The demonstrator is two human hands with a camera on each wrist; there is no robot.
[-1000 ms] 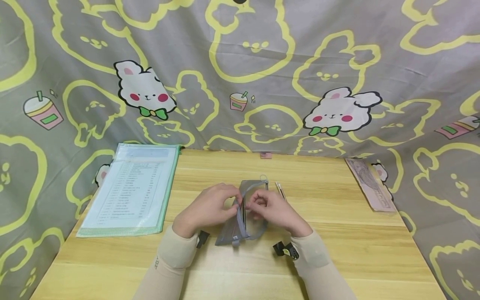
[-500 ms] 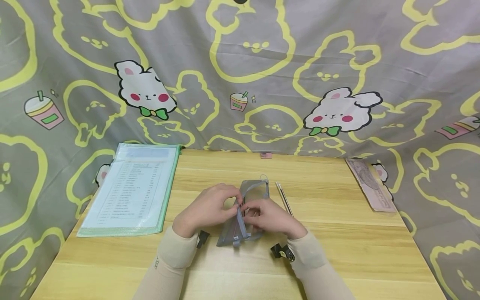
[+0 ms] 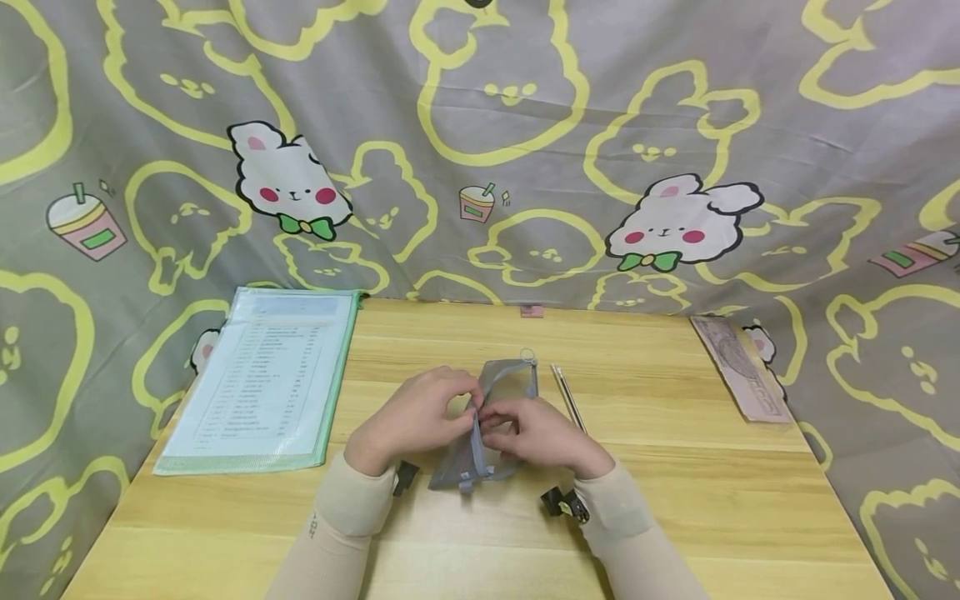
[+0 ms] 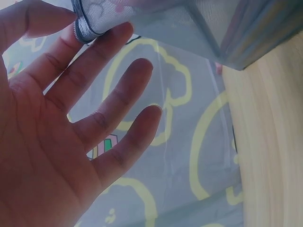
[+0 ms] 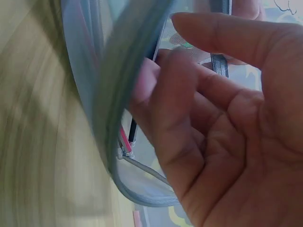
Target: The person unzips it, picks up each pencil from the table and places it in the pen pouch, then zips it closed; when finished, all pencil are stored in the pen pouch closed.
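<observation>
In the head view a grey mesh pencil pouch (image 3: 453,468) with a zip stands tilted on the table, its mouth spread. My left hand (image 3: 420,412) pinches its zipped edge between thumb and fingertips; the left wrist view shows the other fingers (image 4: 135,87) spread loosely. My right hand (image 3: 536,433) reaches into the mouth with bent fingers. The right wrist view shows a black pen (image 5: 133,131) and a red pen (image 5: 125,138) inside, partly hidden behind the fingers. Whether the right fingers hold the black pen, I cannot tell.
Thin pens (image 3: 568,396) lie on the wooden table just beyond the right hand. A green-edged zip document folder (image 3: 255,383) is at the left, a banknote (image 3: 738,367) at the right edge. A small flag-like card (image 3: 532,311) lies at the back, before a patterned curtain (image 3: 420,108).
My right hand has moved left and deeper into the pouch mouth, uncovering more of the pens on the table. The left hand keeps its pinch; the pouch edge has shifted slightly left.
</observation>
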